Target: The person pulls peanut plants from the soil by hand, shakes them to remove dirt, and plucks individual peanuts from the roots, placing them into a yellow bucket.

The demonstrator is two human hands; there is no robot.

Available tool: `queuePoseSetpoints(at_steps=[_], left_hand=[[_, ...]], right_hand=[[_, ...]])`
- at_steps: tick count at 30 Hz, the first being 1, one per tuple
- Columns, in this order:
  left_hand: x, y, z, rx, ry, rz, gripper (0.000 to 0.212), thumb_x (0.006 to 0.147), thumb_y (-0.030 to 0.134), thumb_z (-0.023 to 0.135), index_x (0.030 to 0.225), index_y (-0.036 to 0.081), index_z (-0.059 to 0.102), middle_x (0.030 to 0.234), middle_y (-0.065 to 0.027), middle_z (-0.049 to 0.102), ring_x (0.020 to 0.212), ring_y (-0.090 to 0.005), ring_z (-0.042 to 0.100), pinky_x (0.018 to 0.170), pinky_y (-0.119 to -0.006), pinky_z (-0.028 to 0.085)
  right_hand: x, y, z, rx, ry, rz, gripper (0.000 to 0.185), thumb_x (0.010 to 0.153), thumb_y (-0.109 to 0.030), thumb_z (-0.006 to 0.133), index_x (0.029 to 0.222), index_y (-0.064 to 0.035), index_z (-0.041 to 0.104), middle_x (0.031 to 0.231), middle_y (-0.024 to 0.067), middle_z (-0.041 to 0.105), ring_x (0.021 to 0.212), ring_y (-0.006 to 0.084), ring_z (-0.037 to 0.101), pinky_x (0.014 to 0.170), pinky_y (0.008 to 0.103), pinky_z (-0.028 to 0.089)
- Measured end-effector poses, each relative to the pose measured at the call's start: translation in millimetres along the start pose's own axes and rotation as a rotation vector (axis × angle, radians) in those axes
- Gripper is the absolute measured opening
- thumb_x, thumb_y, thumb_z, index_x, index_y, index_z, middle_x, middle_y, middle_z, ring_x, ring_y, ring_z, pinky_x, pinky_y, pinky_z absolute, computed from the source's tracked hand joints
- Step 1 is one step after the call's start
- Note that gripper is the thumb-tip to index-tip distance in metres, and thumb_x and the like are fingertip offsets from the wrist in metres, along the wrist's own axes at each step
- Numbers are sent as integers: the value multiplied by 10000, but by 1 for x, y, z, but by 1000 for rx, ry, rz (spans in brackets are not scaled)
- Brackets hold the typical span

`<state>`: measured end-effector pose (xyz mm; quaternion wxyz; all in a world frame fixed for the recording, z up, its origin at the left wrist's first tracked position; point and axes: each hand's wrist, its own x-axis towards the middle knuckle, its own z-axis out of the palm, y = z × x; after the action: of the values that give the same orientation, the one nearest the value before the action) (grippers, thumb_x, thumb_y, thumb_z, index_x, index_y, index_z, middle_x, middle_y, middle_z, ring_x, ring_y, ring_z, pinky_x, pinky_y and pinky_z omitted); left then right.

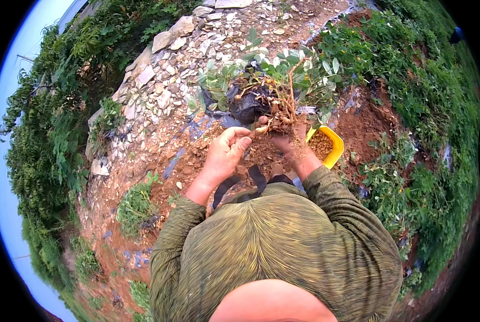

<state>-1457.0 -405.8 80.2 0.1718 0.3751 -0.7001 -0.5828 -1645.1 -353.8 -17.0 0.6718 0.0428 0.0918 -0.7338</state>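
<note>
My right hand grips an uprooted peanut plant by its root clump, with soil and thin roots hanging over the wrist. Leafy stems spread out beyond the hand. Pale pods show low on the clump, beside my fingers. Torn black plastic film is tangled among the leaves. My left hand is curled just left of the clump, thumb and forefinger drawn together at its edge. Whether anything lies between those fingertips is hidden. Beside my right forearm stands a yellow container holding many peanut pods.
Broken stones cover the ground ahead and to the left. A heap of pulled plants lies left of me on reddish soil. Dense green plants grow along the right, and taller bushes stand at the far left. Black straps hang by my lap.
</note>
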Motion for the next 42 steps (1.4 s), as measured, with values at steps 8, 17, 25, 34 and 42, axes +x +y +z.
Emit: queuePoseSetpoints(at_steps=[8,17,25,34,42], left_hand=[[-14,-29,-12,567,97,274,259,852,326,616,922,79,578,745,-151,616,686,-343,604,571,-414,461],[-43,-63,-49,454,40,-60,419,825,381,639,1099,67,593,637,-100,559,578,-243,568,543,-367,431],[-204,-199,-126,-930,784,-491,206,919,184,528,1034,21,580,721,-21,572,616,-131,543,509,-215,429],[-412,-334,-57,-1691,1490,-388,143,877,40,538,1006,-19,525,848,-132,608,774,-245,616,684,-334,544],[-428,-323,-77,-1770,1451,-208,188,899,134,520,980,-31,557,947,-140,604,932,-272,578,858,-392,495]], right_hand=[[0,50,-1,16,-88,128,706,816,-571,467,1252,-15,481,1088,192,593,966,375,588,835,479,491],[17,40,-88,-293,227,35,504,784,-392,617,1130,-32,550,1082,114,613,953,302,597,871,431,495],[24,-6,-79,-772,613,184,185,825,-195,530,897,-37,593,855,92,637,747,250,613,718,399,525],[91,20,-123,-1345,573,33,244,670,-44,623,895,49,603,811,72,606,694,203,587,600,327,484],[227,265,150,-1545,-162,-142,591,886,-307,590,1391,-110,353,1330,142,445,1178,253,478,838,355,467]])
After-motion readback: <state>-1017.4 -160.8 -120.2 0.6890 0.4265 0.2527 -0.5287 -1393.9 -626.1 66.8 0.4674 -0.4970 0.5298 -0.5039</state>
